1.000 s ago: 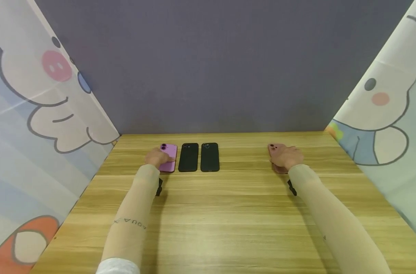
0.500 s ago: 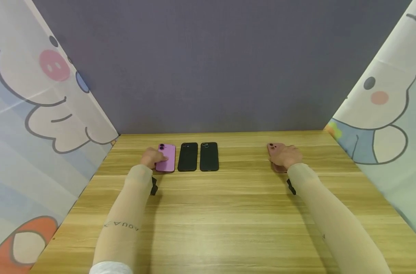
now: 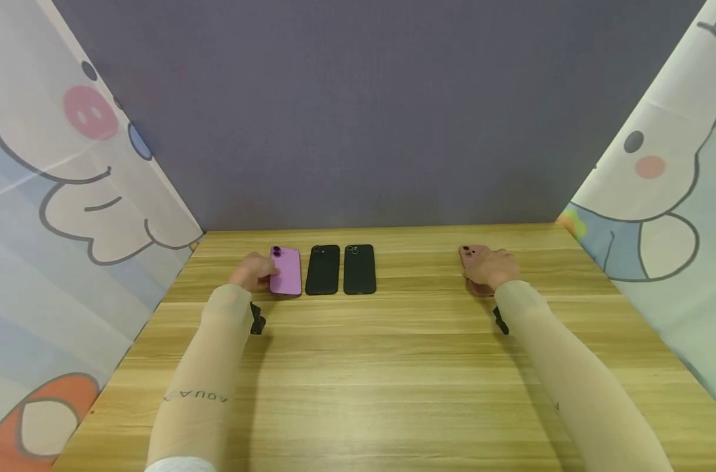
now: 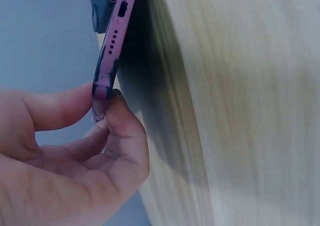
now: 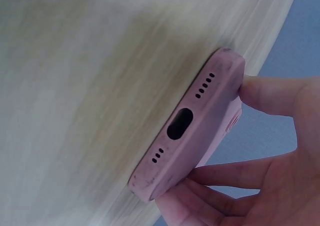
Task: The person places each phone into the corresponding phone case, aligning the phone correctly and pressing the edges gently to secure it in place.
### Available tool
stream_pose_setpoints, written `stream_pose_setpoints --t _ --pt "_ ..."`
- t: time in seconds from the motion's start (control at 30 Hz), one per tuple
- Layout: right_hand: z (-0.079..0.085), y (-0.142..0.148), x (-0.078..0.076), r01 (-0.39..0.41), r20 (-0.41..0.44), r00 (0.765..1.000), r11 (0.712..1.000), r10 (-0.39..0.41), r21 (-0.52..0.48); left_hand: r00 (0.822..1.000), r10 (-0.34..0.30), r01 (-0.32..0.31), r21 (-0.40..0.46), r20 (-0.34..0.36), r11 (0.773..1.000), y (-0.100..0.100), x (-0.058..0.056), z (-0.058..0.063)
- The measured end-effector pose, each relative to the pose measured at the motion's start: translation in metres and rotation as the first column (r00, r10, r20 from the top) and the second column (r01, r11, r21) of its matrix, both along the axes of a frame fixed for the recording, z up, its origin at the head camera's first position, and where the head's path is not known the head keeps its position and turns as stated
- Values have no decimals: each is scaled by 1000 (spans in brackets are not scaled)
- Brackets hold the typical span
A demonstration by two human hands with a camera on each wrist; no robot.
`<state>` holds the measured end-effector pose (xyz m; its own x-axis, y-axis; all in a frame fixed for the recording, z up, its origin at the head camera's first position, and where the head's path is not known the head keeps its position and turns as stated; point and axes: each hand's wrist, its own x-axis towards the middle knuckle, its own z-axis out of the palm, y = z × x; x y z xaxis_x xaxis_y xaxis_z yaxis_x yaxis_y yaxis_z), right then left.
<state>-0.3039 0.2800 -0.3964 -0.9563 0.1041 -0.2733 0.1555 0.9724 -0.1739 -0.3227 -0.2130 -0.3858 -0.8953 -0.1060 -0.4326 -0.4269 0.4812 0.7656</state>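
At the left end of the row lies a purple phone (image 3: 286,272), camera side up. My left hand (image 3: 253,270) pinches its left edge; in the left wrist view the thumb is on the upper face and curled fingers (image 4: 125,136) are underneath. That view also shows a dark shadow below the purple phone's bottom edge (image 4: 112,41). Farther right, my right hand (image 3: 492,267) spans a pink phone (image 3: 473,254) and covers much of it. In the right wrist view, thumb and fingers hold the pink phone (image 5: 200,131) by opposite long sides, its bottom edge close to the wood.
Two black phones (image 3: 323,270) lie side by side just right of the purple one, the second black phone (image 3: 360,269) nearer the middle. All are on a wooden table (image 3: 358,367) backed by a grey panel (image 3: 381,118). Cartoon-printed curtains (image 3: 16,262) flank both sides.
My left hand has shifted left, from over the purple phone to its left edge, uncovering more of its back. The right hand stays on the pink phone.
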Motion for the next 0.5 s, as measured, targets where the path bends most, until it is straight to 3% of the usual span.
stream_pose_setpoints --t 0.5 --pt "0 5 2 9 -33 999 998 -11 -61 999 -26 28 74 -27 997 -6 6 0"
